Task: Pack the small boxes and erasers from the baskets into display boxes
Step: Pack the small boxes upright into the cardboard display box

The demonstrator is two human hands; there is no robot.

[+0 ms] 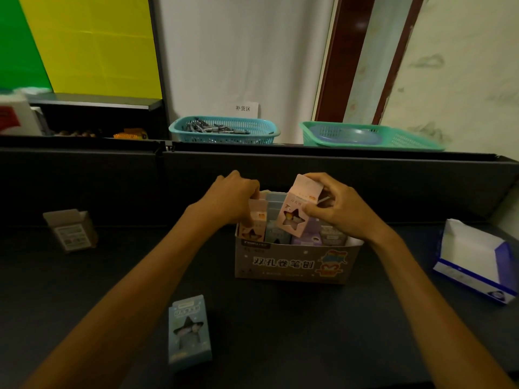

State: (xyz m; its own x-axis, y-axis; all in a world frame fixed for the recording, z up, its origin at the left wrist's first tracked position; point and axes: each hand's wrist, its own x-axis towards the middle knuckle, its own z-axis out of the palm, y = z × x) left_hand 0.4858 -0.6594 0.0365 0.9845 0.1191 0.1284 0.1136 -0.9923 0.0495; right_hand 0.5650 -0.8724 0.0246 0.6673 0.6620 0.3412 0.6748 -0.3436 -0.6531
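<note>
Right hand (335, 209) grips a pink box (299, 209), left hand (234, 196) pinches another over display box (295, 262) marked 双孔卷笔刨

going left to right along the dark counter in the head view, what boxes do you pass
open brown box → blue small box lying near the front → display box with both hands at it → open white and blue box

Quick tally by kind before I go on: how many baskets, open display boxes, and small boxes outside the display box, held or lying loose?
Baskets: 2, blue basket and green basket
Open display boxes: 3, brown box, middle display box, white-and-blue box
Small boxes outside: 2, pink box in right hand, blue box on table
Total: 7
</note>
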